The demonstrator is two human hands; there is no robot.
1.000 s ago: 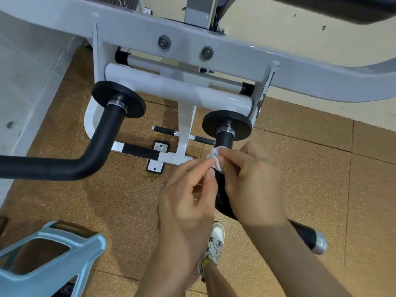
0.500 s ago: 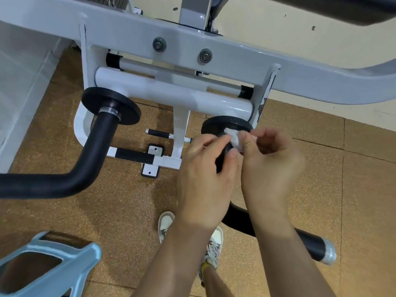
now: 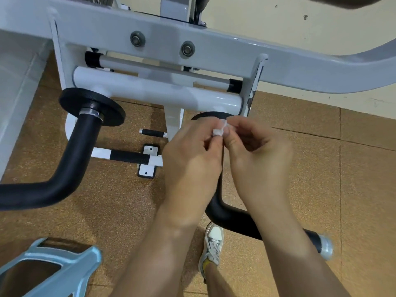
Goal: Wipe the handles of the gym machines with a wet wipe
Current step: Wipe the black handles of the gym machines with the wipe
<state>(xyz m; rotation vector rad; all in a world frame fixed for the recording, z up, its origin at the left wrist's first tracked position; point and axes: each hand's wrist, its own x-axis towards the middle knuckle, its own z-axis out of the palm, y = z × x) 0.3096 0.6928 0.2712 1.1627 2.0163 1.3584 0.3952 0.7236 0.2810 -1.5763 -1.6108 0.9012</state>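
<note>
Sneaker [image 3: 212, 245] on cork-brown floor [image 3: 342, 189] below the forearms; pale blue frame piece [image 3: 53, 266] well to the left of them. Left hand [image 3: 190, 161] and right hand [image 3: 261, 155] side by side, fingertips meeting; both pinch a small bunched white wet wipe [image 3: 220, 129] between thumbs and forefingers, other fingers curled. Wipe sits at the fingertips, just in front of the black collar disc [image 3: 212, 115] of the right handle [image 3: 233, 217]; whether it touches the disc cannot be told. Right handle, black, bends beneath the hands and runs right to a silver end cap [image 3: 326, 247]. Left handle [image 3: 70, 163], black, well left of the hands, untouched. Beyond the hands: white machine frame [image 3: 214, 54] with two bolts.
</note>
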